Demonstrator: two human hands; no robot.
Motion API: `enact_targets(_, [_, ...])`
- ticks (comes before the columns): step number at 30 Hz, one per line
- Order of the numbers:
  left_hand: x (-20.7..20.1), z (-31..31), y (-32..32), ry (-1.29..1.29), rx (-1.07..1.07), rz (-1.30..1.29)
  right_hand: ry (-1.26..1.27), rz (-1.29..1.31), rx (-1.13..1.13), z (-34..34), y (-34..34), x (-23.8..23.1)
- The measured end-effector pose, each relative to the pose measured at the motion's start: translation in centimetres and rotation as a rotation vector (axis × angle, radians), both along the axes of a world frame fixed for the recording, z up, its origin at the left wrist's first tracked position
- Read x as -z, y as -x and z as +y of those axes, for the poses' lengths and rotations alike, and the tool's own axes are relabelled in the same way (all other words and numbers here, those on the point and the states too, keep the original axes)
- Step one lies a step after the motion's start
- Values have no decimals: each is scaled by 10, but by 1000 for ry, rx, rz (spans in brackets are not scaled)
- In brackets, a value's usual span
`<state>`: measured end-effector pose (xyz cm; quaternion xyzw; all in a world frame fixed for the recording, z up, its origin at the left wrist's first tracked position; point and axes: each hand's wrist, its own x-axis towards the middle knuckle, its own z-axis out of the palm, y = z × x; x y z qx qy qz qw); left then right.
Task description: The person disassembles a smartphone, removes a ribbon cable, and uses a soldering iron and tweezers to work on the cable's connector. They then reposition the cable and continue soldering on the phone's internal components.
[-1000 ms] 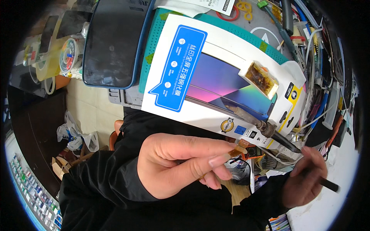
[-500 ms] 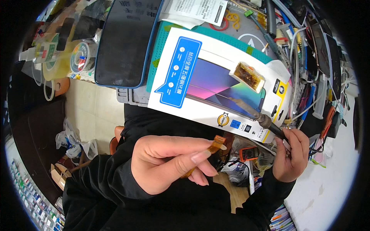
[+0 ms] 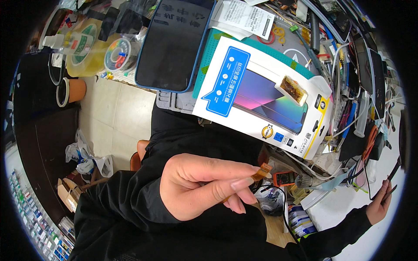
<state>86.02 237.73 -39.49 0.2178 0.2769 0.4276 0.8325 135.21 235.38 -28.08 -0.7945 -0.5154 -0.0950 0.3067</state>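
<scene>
A small amber part (image 3: 261, 171) was pinched between thumb and forefinger of the left hand (image 3: 198, 187), held over the dark lap at 6 o'clock; the right hand (image 3: 378, 203) was seen at 4 o'clock by the bench edge, closed on thin dark tweezers (image 3: 393, 178); a white screen-protector box (image 3: 261, 98) lay on the bench at 12 o'clock; a dark tablet (image 3: 174, 43) lay at 11 o'clock.
</scene>
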Motion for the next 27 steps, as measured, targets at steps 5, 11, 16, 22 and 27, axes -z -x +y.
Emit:
enact_targets(5, [-2,1,1,-1,5,-40,92,-55,54,-6,-85,-25])
enact_targets(11, [-3,3,3,-18,46,-14,123,-122,100,-11,-181,-59])
enact_targets(16, [-21,6,2,63,147,292,86,-115,123,3,-251,-102])
enact_targets(22, [-16,17,-13,-84,36,367,63,-4,235,42,-259,-90])
enact_targets(27, [8,17,-19,-184,-89,393,177,81,428,76,-240,-74])
